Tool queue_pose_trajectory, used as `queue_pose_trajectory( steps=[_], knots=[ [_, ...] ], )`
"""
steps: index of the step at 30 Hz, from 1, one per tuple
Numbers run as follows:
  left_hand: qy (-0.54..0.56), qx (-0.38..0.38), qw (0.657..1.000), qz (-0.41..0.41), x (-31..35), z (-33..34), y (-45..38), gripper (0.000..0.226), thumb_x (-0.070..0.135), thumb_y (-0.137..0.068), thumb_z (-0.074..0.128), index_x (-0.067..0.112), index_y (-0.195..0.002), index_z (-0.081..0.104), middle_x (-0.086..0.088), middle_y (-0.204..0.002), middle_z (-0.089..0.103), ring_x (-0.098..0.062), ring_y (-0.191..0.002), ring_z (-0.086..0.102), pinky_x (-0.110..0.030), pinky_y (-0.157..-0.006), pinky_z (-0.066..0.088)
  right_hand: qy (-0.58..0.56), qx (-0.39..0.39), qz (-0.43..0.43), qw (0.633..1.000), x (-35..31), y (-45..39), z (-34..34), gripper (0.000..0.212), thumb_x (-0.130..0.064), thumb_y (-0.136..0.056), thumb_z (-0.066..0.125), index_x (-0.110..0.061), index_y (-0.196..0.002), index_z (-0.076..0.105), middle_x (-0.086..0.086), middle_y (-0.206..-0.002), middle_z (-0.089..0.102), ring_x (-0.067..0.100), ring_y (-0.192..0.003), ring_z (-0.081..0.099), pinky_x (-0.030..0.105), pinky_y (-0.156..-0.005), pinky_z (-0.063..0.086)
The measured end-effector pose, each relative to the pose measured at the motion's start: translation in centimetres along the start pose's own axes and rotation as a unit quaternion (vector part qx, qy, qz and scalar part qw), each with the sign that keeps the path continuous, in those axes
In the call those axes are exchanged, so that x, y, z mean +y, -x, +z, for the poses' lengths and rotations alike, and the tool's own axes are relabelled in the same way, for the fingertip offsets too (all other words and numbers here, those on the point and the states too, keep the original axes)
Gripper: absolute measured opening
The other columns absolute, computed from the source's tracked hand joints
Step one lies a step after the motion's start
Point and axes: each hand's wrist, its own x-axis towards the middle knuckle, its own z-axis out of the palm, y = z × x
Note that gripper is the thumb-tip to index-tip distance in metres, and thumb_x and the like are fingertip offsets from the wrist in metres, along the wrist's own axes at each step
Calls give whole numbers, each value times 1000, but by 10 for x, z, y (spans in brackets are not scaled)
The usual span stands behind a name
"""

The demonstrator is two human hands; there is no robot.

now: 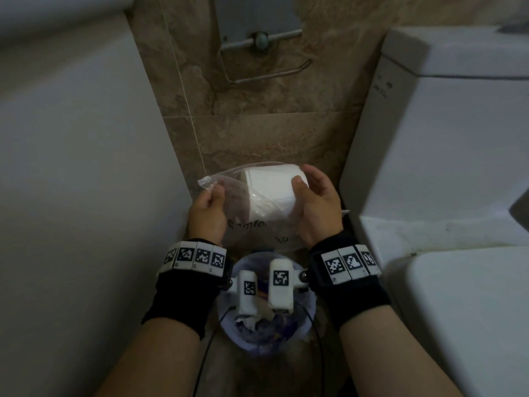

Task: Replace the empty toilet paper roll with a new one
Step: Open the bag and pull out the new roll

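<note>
— White paper, is it a full roll? Where is it?

— Yes, the new toilet paper roll (273, 186) is white and full. It sits inside a clear plastic bag (229, 193), and the bag is held in the air below the wall holder (262, 57), between the two hands.

— How do the hands hold it?

— The right hand (316, 203) is around the right end of the roll. Its thumb presses on the front and its fingers (312, 170) curl over the far side, so it is grasping the roll. If skin touches paper or only plastic, I cannot tell. The left hand (207, 212) is left of the roll; its fingers (215, 191) are pinched closed on the edge of the bag, near the corner.

— And the holder?

— It is a metal one on the brown stone tile wall (257, 133), straight above the roll. Its wire arm is bare, with no roll and no tube on it.

— What else is around the roll?

— Below the roll, near the wrists, stands a small bin (307, 308) with crumpled rubbish inside. To the right of the roll is a white toilet (443, 138), tank and closed lid. To the left of the roll is a plain white surface (86, 167). Both wrists wear black bands (352, 290) with square black and white markers.
</note>
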Motion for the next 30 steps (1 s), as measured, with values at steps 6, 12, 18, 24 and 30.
queue_pose_trajectory(
  steps=[6,12,18,24,30],
  knots=[
    [-20,-3,999,29,1,3,3,32,46,-95,48,32,-114,69,8,-110,71,-11,-103,64,-35,-96,49,-63,22,3,998,-2,1,-1,25,-6,-89,66,-23,-106,68,4,-114,71,20,-95,72,31,-68,60],
    [-3,-67,998,-10,4,4,4,25,43,-91,50,54,-83,71,10,-99,74,-17,-103,67,-44,-97,51,-98,38,6,994,-6,1,-3,22,-9,-96,57,-24,-111,63,9,-122,64,28,-109,64,42,-84,60],
    [-29,9,1000,4,-2,0,-1,31,36,-100,47,19,-116,68,-4,-119,67,-17,-106,59,-32,-92,43,-114,20,15,993,-7,1,0,24,-9,-95,57,-22,-116,59,9,-120,63,28,-109,62,44,-84,58],
    [-45,123,991,-30,1,-16,-3,38,45,-94,45,18,-103,70,-12,-111,68,-29,-101,61,-41,-96,48,-156,27,15,987,-11,-2,1,18,-9,-95,58,-21,-108,63,5,-108,68,22,-95,67,34,-65,60],
    [57,164,984,-30,9,-30,-6,25,60,-78,47,56,-87,70,4,-106,74,-23,-104,66,-46,-99,51,-136,57,-47,988,-23,-11,4,17,-8,-96,57,-18,-108,62,8,-112,66,22,-98,65,33,-72,58]
  ],
)
